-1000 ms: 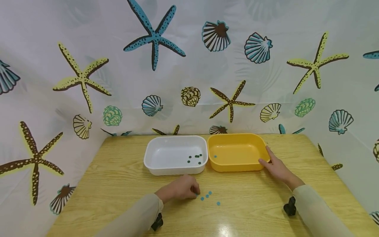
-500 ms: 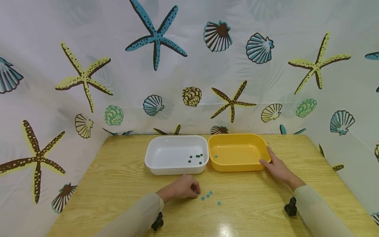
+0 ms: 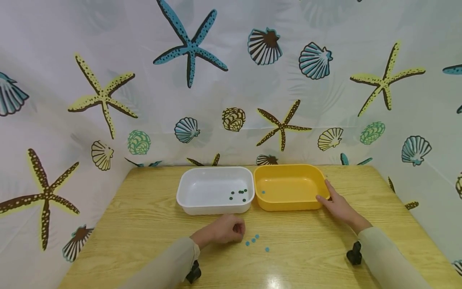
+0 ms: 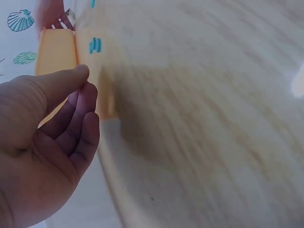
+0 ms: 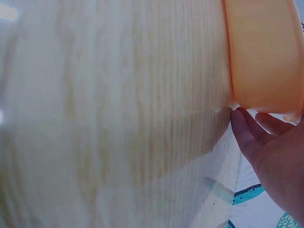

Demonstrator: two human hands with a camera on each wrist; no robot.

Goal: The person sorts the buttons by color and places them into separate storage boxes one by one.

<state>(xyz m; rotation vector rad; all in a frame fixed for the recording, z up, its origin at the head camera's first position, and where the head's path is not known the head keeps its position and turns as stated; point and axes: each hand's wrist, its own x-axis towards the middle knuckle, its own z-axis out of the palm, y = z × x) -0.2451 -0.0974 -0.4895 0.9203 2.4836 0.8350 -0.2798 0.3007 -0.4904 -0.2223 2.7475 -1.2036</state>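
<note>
My left hand (image 3: 228,229) hovers low over the table in front of the white bin, thumb and index fingertip pressed together. In the left wrist view the fingertips (image 4: 83,74) meet, and the small blue disc between them is hidden. Several small blue discs (image 3: 253,240) lie on the wood just right of this hand. My right hand (image 3: 339,206) rests at the right end of the yellow bin (image 3: 288,206), thumb at the front rim. Its fingers (image 5: 244,133) lie fairly straight against the outer wall. One blue disc (image 3: 263,192) sits inside the yellow bin.
Left of the yellow bin, and close against it, stands a white bin (image 3: 213,210) with several dark green discs (image 3: 241,192) in its right part. Both bins stand near the back of the wooden table (image 3: 151,224). A seashell-patterned curtain (image 3: 231,88) encloses the back and sides.
The blue disc that showed at my left fingertips is out of sight, and that hand has lifted slightly. My right hand stays at the yellow bin. The view has shifted a little.
</note>
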